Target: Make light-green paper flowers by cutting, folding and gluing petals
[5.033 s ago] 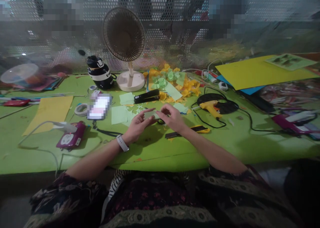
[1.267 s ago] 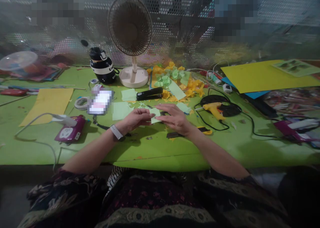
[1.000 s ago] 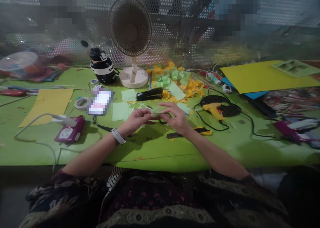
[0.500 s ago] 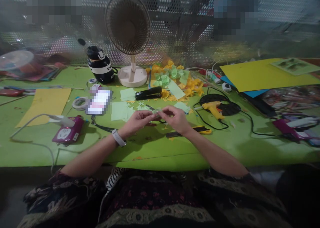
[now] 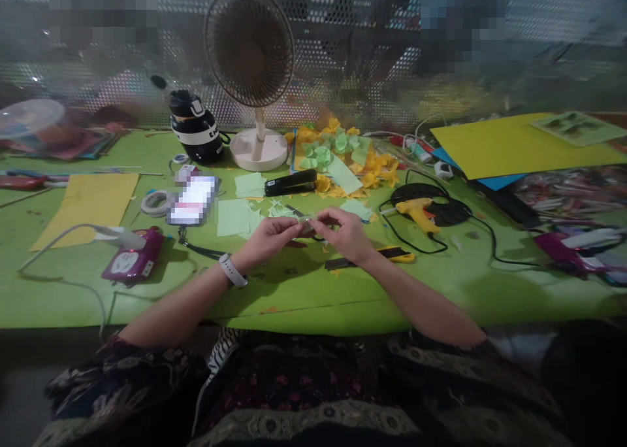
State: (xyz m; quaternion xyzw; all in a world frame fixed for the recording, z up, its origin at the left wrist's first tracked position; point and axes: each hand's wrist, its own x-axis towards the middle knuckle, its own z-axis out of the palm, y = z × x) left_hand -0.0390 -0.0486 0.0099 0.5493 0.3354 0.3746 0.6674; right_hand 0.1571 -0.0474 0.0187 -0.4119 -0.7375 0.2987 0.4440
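My left hand (image 5: 274, 236) and my right hand (image 5: 343, 232) meet fingertip to fingertip above the green table. Both are closed in a pinch around a small pale piece (image 5: 307, 221), mostly covered by the fingers; its kind is too small to make out. Under my right wrist lies a yellow and black box cutter (image 5: 396, 255). Pale green paper squares (image 5: 233, 217) and cut scraps (image 5: 278, 209) lie beyond my left hand. A black stapler (image 5: 290, 183) rests farther back, beside a heap of folded yellow and green paper pieces (image 5: 321, 155).
A yellow glue gun (image 5: 418, 213) with its cord lies at right. To the left are a phone (image 5: 192, 200), a tape roll (image 5: 155, 202) and a purple power socket (image 5: 133, 257). A fan (image 5: 258, 150) and a black bottle (image 5: 197, 133) stand at the back.
My fingertips have shifted slightly around the small pale piece, and less of it shows now. Both hands stay in nearly the same place.
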